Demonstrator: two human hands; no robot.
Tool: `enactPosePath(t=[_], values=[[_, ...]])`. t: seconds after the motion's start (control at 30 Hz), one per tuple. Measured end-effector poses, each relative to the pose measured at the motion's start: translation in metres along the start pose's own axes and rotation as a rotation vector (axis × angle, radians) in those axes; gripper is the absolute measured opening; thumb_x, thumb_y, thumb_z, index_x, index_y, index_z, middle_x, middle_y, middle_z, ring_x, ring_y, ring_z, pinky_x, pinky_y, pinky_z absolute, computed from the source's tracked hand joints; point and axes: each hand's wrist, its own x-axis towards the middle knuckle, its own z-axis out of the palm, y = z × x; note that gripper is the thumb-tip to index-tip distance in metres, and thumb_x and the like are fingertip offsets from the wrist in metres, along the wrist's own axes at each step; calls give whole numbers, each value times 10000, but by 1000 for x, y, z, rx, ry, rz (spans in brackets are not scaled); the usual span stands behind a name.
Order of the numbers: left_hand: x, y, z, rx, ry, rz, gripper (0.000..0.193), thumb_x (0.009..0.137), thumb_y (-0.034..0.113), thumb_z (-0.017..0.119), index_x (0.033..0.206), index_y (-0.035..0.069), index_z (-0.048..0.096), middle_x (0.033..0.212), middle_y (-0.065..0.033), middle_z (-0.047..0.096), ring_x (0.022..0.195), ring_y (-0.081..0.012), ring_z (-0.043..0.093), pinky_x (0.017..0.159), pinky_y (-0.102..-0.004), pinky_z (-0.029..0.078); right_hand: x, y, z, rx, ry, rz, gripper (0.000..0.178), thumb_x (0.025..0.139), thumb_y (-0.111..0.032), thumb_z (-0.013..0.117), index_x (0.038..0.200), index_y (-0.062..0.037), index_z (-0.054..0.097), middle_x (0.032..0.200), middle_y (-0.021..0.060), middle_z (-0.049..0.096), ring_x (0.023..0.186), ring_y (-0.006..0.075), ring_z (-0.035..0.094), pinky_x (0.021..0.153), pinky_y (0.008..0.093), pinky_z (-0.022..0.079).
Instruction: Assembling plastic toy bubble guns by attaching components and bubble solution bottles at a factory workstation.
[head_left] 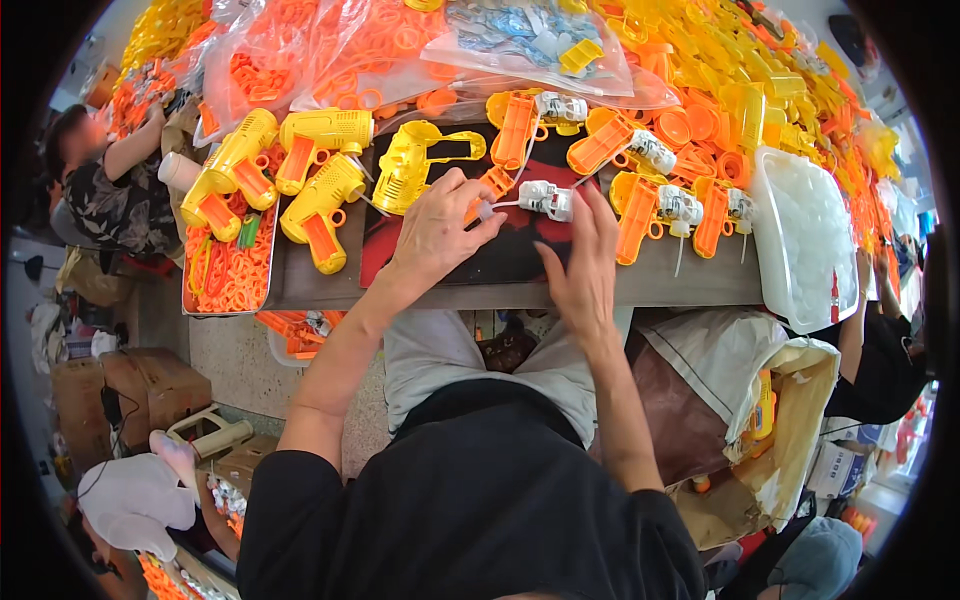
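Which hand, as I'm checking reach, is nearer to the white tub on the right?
Right. The right hand is left of the white tub, with orange pieces between; the left hand is farther left.

The yellow toy-gun shell point(400, 168) looks like smooth, glossy hard plastic, as does the small white mechanism point(546, 199), while the clear bag point(470, 55) is thin, crinkled, shiny film. The counter point(690, 287) shows a matt grey surface, the white tub point(800, 312) is smooth, translucent plastic, and the black shirt point(480, 490) is soft, matt cloth. The brown boxes point(160, 385) seem matt cardboard, though blur makes this uncertain
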Motion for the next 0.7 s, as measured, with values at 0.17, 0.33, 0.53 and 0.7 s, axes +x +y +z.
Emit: enactPosePath(t=[0.17, 0.33, 0.53, 0.7], values=[[21, -17, -12, -139, -20, -9, 230, 877, 240, 759, 967, 49, 667, 885, -82, 559, 770, -221, 565, 709, -340, 471, 39, 46, 20, -154, -356, -154, 543, 839, -117, 759, 1346, -53, 574, 1226, 126, 641, 1051, 249, 609, 894, 383, 493], [40, -23, -41, -205, 112, 56, 252, 876, 208, 759, 1058, 47, 691, 914, -63, 587, 779, -199, 531, 733, -317, 463, 57, 22, -9, 887, -677, 547, 375, 1007, -300, 609, 1222, 5, 647, 934, 70, 706, 699, 121, 604, 660, 247, 495], [26, 7, -43, -340, 70, 130, 277, 908, 110, 706, 1182, 88, 671, 873, -80, 552, 756, -215, 546, 705, -332, 457, 64, 12, -7, 1128, -601, 867, 493, 1030, -440, 535, 1149, 27, 642, 900, 98, 697, 620, 134, 604, 561, 257, 493], [24, 10, -37, -486, 68, 91, 252, 961, 151, 673, 1197, 62, 675, 912, -10, 560, 799, -110, 483, 747, -252, 429, 64, 11, -10, 1147, -619, 809, 495, 1030, -455, 525, 1160, 7, 645, 894, 100, 703, 625, 132, 606, 562, 251, 490]])
